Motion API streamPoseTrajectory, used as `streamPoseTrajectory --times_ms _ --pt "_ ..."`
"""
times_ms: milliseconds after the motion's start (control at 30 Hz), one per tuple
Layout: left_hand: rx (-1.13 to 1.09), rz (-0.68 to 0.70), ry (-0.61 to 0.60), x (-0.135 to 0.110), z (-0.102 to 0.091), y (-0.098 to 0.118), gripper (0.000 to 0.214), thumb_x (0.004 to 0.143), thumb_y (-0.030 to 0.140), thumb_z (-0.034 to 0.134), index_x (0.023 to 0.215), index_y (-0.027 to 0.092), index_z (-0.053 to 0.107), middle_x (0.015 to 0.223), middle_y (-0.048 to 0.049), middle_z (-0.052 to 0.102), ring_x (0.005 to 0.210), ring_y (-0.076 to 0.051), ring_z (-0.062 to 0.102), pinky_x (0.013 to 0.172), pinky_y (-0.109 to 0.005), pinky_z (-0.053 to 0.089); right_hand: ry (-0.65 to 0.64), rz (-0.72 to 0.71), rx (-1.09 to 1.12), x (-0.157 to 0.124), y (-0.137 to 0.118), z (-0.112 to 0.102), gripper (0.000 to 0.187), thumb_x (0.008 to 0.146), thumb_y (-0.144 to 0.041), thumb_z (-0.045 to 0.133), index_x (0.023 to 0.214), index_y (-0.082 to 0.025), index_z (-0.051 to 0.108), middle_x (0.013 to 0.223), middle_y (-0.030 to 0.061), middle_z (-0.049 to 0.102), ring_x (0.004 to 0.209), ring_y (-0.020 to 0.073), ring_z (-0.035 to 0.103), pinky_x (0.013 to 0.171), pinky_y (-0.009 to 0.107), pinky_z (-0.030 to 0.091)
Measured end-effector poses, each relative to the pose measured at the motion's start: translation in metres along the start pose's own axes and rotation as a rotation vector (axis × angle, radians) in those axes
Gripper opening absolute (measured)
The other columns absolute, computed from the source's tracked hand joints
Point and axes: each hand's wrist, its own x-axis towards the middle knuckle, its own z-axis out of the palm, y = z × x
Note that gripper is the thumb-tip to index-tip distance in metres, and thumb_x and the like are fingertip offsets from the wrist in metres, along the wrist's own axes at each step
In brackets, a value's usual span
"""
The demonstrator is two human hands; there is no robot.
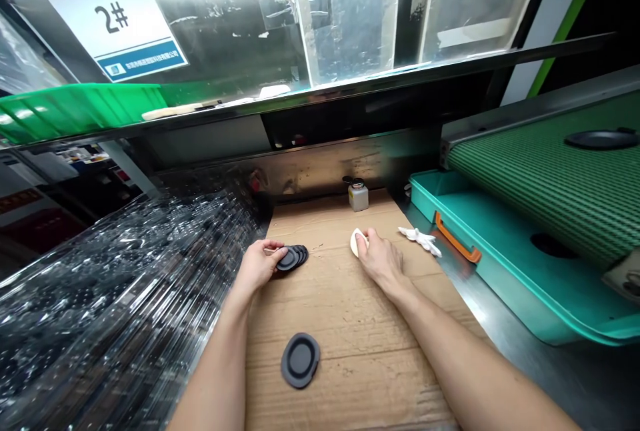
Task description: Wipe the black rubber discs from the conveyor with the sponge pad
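Note:
My left hand [261, 262] is closed on a small fanned stack of black plastic discs [290, 258], pinched between thumb and fingers just over the cardboard. My right hand [379, 254] grips a white, rounded pad [357, 243]; its exact kind I cannot make out. Closer to me, one black rounded disc [301, 360] with a recessed ring lies flat on the cardboard sheet [360, 364]. Beyond my right hand stands a small square bottle [359, 196] with a dark cap. A crumpled white piece [421, 241] lies at the cardboard's right edge.
Clear plastic trays [125, 297] are stacked along the left. On the right, a teal bin [520, 304] with an orange handle sits under a green conveyor belt [550, 164] carrying a black part [600, 139]. A metal shelf with a green basket [80, 111] crosses above.

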Motion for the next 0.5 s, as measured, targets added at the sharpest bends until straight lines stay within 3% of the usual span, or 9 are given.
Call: streamPoseTrajectory --times_ms 100,200,333,433,500 --pt "0.170 0.099 0.079 0.004 0.006 -0.003 0.030 0.064 0.041 0.073 0.081 0.018 0.070 0.076 -0.0061 0.066 0.063 -0.017 0.059 0.063 -0.029 0.046 -0.015 0.014 -0.004 0.000 -0.001 -0.002 0.051 0.096 -0.055 0.020 0.109 -0.021 0.056 0.084 0.0105 0.067 0.079 0.0256 0.064 0.068 0.033 0.039" --pt "0.265 0.141 0.071 0.005 0.009 0.000 0.029 0.068 0.043 0.070 0.084 0.019 0.071 0.078 -0.0060 0.066 0.072 -0.021 0.059 0.075 -0.032 0.046 -0.010 0.010 0.000 0.000 -0.002 -0.002 0.052 0.096 -0.056 0.020 0.109 -0.021 0.056 0.083 0.0104 0.067 0.079 0.0258 0.064 0.068 0.033 0.039" --pt "0.439 0.236 0.072 -0.002 0.012 0.006 0.048 0.076 0.055 0.059 0.107 0.020 0.068 0.105 -0.0110 0.061 0.101 -0.029 0.056 0.096 -0.040 0.039 0.001 0.008 0.033 -0.001 0.001 0.000 0.051 0.096 -0.056 0.022 0.109 -0.022 0.058 0.081 0.0091 0.066 0.076 0.0244 0.062 0.068 0.032 0.038" --pt "0.449 0.312 0.009 -0.008 0.020 0.009 0.073 0.065 0.059 0.069 0.128 0.023 0.056 0.130 -0.0129 0.049 0.123 -0.035 0.041 0.107 -0.044 0.028 0.043 -0.052 0.109 -0.001 0.003 0.004 0.047 0.095 -0.054 0.028 0.101 -0.024 0.063 0.088 0.0072 0.066 0.086 0.0224 0.060 0.072 0.031 0.038" --pt "0.404 0.333 -0.093 -0.007 0.028 0.010 0.078 0.060 0.057 0.074 0.129 0.025 0.055 0.131 -0.0127 0.051 0.124 -0.037 0.039 0.108 -0.045 0.025 0.086 -0.102 0.141 0.001 0.002 0.008 0.043 0.095 -0.051 0.033 0.093 -0.024 0.066 0.096 0.0064 0.065 0.097 0.0222 0.056 0.076 0.030 0.038"
